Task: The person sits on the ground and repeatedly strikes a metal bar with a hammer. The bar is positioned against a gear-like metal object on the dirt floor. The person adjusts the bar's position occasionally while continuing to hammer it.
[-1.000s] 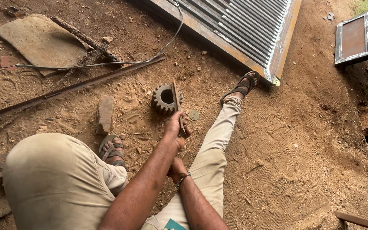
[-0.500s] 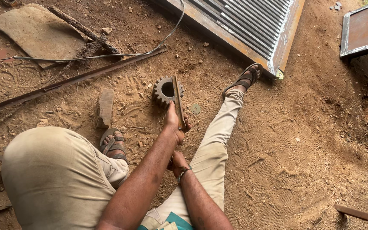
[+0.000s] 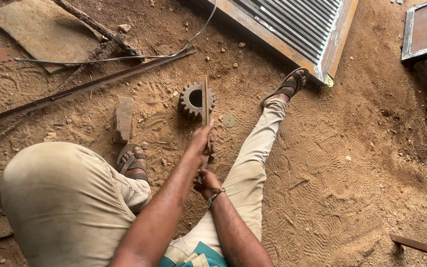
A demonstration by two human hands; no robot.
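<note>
**Flat bar held on edge against gear wheel on dirt floor**

The dirt floor (image 3: 352, 163) carries all items. A corrugated metal gate panel (image 3: 292, 29) lies at the top, a flat slab (image 3: 40, 34) at top left, and a long steel rod (image 3: 80, 89) runs diagonally between them. The person sits with the left knee raised and the right leg stretched toward the panel, both feet in sandals.

A toothed gear wheel (image 3: 192, 100) lies on the floor just beyond the hands. A narrow flat metal bar (image 3: 205, 101) stands on edge across the gear's right side and runs back to the hands.

Left hand (image 3: 201, 141): grip closed around the bar near its middle. Right hand (image 3: 205, 182): grip closed on the bar's near end, a bracelet at the wrist.

A small brick (image 3: 123, 118) lies left of the gear; a round disc (image 3: 229, 121) lies just to its right.

Compared with half a second ago, gear, bar and both hands hold the same relative positions; the slight shift in framing looks like camera movement.
</note>
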